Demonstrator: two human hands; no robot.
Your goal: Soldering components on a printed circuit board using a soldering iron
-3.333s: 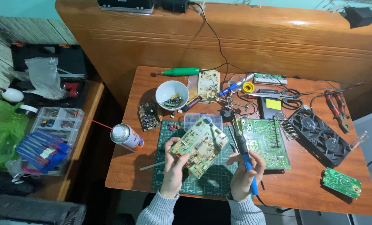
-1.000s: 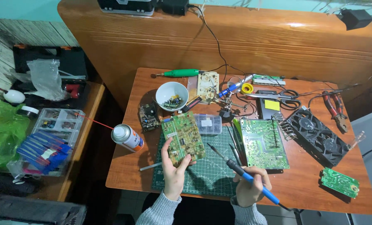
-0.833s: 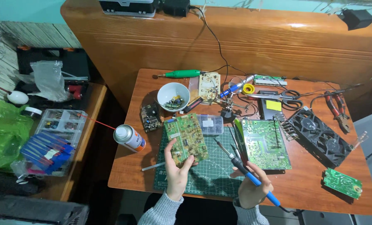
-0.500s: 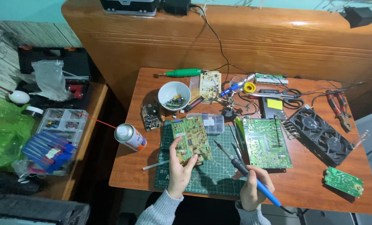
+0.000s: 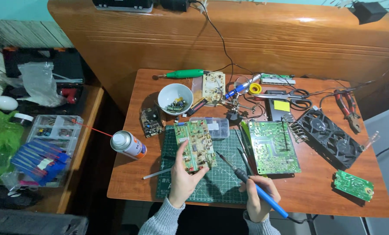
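Desk [image 5: 316, 191]: brown wood, set against a wooden panel, crowded with electronics parts.
Cutting mat [image 5: 220, 187]: green, gridded, flat at the desk's near middle, under both hands.
Black fan unit [image 5: 331, 135]: two fans, lying at the right, well apart from the hands.
Large green board [image 5: 272, 147]: flat just right of the mat, solder side up.
Circuit board [image 5: 195, 144]: green and yellow, raised on edge and tilted above the mat, near the desk's centre.
Left hand [image 5: 182, 180]: closed around the circuit board's lower edge, thumb on its face.
Right hand [image 5: 257, 201]: closed around the blue handle of the soldering iron, at the desk's near edge.
Soldering iron [image 5: 246, 182]: slanted, tip aimed up-left, close to the circuit board's lower right corner; contact not discernible.
Spray can [image 5: 128, 145]: lying at the left edge, thin red straw pointing left.
White bowl [image 5: 175, 98]: behind the circuit board, holding small parts.
Clear parts box [image 5: 218, 127]: just behind the circuit board, on the mat's far edge.
Small green board [image 5: 353, 186]: near the right front corner.
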